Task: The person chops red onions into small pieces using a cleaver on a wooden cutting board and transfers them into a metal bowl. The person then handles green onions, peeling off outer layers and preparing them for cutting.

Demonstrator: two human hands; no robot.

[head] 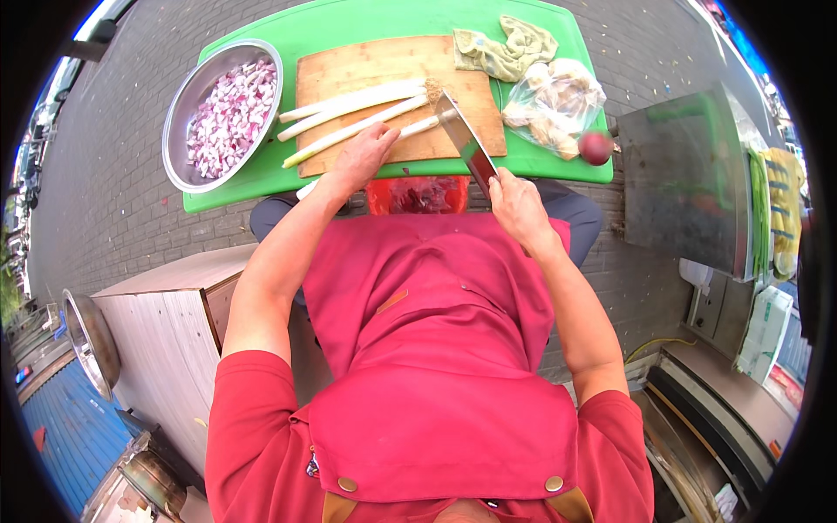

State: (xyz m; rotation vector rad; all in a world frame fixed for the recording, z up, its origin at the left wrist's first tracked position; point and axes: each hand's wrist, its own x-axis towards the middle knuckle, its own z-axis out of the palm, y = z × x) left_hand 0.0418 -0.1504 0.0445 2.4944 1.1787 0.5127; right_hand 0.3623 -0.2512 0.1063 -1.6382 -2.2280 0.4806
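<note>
My right hand (pixel 520 206) is closed round the handle of a cleaver (pixel 472 145). Its blade tip lies over the root end of the nearest leek stalk (pixel 418 127) on the wooden cutting board (pixel 386 57). With bent fingers, my left hand (pixel 367 151) presses on that same stalk near the board's front edge. Several more white leek stalks (pixel 356 99) lie side by side beyond it, their roots towards the right. Left of the board, a metal bowl (pixel 277 85) holds chopped red onion (pixel 232 118).
The board rests on a green table (pixel 288 26). At its right are a crumpled cloth (pixel 507 49), a plastic bag of pale, knobbly produce (pixel 554 104) and a red onion (pixel 596 148). A red container (pixel 418 195) stands below the front edge; a metal cabinet (pixel 680 183) is farther right.
</note>
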